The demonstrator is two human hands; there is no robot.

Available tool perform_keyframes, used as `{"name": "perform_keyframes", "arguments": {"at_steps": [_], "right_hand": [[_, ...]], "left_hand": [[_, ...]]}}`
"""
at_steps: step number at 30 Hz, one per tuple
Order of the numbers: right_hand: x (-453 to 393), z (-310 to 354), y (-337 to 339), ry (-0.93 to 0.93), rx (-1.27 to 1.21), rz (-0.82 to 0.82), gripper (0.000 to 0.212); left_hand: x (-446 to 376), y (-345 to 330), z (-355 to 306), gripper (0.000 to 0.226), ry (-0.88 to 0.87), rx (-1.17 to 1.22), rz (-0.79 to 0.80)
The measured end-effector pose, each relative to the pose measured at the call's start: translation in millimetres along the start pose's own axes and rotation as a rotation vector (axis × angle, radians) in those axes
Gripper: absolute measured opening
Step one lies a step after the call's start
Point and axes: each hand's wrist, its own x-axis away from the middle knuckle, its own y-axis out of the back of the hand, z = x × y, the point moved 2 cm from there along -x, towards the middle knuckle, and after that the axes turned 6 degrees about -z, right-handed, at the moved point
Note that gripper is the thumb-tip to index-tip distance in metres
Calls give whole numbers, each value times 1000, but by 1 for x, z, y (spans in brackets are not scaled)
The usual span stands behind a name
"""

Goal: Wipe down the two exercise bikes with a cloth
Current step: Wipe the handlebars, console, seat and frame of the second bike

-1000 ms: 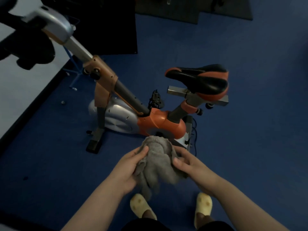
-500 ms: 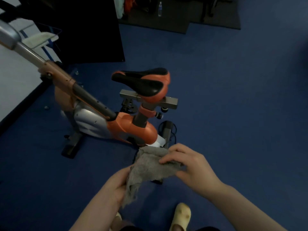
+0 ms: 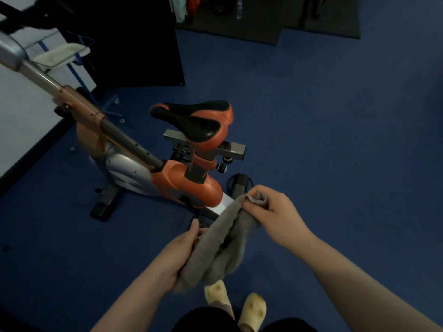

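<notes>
An orange and silver exercise bike (image 3: 182,180) stands on the blue floor ahead of me, its black and orange saddle (image 3: 194,123) pointing left. A grey cloth (image 3: 223,245) hangs stretched between my hands, in front of the bike's rear end. My right hand (image 3: 271,212) pinches the cloth's upper corner. My left hand (image 3: 179,252) grips its lower part from the left. Only one bike is in view.
The bike's handlebar post (image 3: 36,75) rises to the upper left. A blue-framed stand with a white pad (image 3: 62,55) sits behind it beside a black panel (image 3: 134,44). Dark mats (image 3: 263,27) lie at the back. My feet in yellow slippers (image 3: 239,305) are below.
My right hand has pulled the cloth's corner up and to the right, stretching the cloth out. The view has swung so that the bike sits further left.
</notes>
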Motion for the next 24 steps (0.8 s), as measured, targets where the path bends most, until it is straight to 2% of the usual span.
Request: {"name": "perform_keyframes", "arguments": {"at_steps": [2, 4, 6, 8, 10, 13, 17, 19, 22, 24], "right_hand": [[-4, -2, 1, -69, 4, -28, 12], [-9, -6, 4, -131, -2, -41, 13], [-15, -8, 7, -186, -44, -39, 15], [-21, -11, 10, -238, -101, -12, 16], [-26, -14, 17, -285, -163, 14, 16], [-42, -20, 38, -276, -155, 33, 10], [-69, -35, 71, -255, -185, 173, 28], [-80, -46, 89, -277, -276, 221, 36], [-93, -73, 128, -228, -224, 147, 39], [-97, -96, 155, -190, -163, 136, 33]], "left_hand": [[-7, 3, -8, 75, -22, -33, 127], [-14, -1, -14, 83, -28, -92, 289], [-13, -15, -28, 72, -104, -197, 332], [-11, -31, -42, 52, -216, -191, 313], [-13, -46, -49, 52, -313, -116, 352], [-15, -62, -57, 58, -360, 6, 314], [-27, -102, -76, 46, -398, 74, 299], [-34, -121, -84, 46, -421, 157, 223], [-43, -152, -99, 42, -428, 330, 93], [-51, -172, -109, 35, -417, 397, 19]]}}
